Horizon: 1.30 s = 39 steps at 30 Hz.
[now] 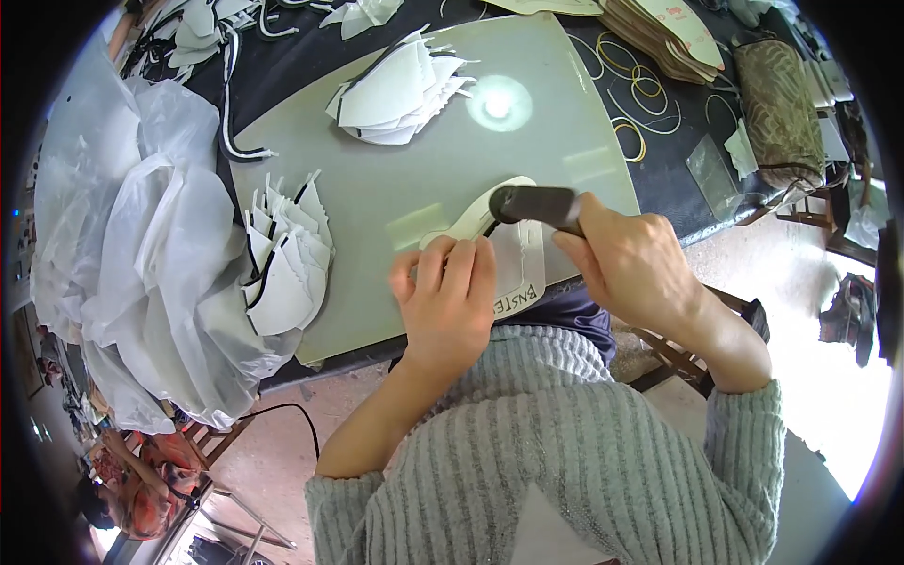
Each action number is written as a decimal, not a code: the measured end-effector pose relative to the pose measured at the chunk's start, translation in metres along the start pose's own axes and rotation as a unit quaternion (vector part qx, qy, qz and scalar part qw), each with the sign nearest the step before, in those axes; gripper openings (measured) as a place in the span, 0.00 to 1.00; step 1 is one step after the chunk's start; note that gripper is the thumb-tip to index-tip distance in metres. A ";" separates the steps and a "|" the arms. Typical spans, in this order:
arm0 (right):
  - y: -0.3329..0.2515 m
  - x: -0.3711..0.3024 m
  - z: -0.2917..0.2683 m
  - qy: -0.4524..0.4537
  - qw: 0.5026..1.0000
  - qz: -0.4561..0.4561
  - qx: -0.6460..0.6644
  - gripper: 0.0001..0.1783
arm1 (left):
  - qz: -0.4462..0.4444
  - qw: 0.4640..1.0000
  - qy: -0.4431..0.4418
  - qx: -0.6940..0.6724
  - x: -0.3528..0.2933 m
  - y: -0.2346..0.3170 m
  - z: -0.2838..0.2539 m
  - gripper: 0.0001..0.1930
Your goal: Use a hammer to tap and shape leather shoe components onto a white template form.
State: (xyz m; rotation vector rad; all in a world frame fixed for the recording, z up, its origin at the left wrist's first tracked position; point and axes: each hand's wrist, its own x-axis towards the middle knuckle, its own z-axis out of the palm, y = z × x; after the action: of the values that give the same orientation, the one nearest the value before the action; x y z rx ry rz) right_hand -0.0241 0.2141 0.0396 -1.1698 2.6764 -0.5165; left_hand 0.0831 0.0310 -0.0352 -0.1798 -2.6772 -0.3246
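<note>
A cream shoe-shaped piece (523,254) lies flat on a pale grey-green mat (377,202) at the table's near edge. My left hand (447,297) presses down on its near left part, fingers curled together. My right hand (626,264) grips a dark cylindrical tool (537,204), whose head rests on the far end of the cream piece. The middle of the piece is hidden under my hands.
Two stacks of white cut pieces with black edges sit on the mat, one (282,259) at left, one (400,89) at the back. Crumpled clear plastic bags (132,245) fill the left. Rubber bands (636,94), stacked insoles (669,38) and a brown pouch (777,108) lie far right.
</note>
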 end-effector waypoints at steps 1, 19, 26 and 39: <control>-0.004 0.000 -0.005 0.037 0.999 -0.001 0.025 0.17 | 0.002 1.000 0.012 0.003 0.002 0.001 0.001 0.15; 0.011 -0.006 0.017 -0.052 0.996 0.005 -0.078 0.18 | -0.058 0.988 0.016 -0.141 -0.005 -0.015 -0.005 0.11; -0.001 0.001 -0.005 0.022 0.998 -0.048 0.019 0.17 | 0.016 0.999 0.032 -0.030 -0.011 -0.013 -0.001 0.13; 0.006 -0.006 0.016 -0.068 0.994 -0.040 -0.069 0.17 | -0.043 0.989 0.018 -0.142 -0.006 -0.017 -0.006 0.12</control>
State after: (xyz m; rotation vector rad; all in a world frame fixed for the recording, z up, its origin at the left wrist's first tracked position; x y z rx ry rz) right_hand -0.0196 0.2187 0.0225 -1.3023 2.5928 -0.2543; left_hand 0.0879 0.0123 -0.0358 -0.1432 -2.5964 -0.7294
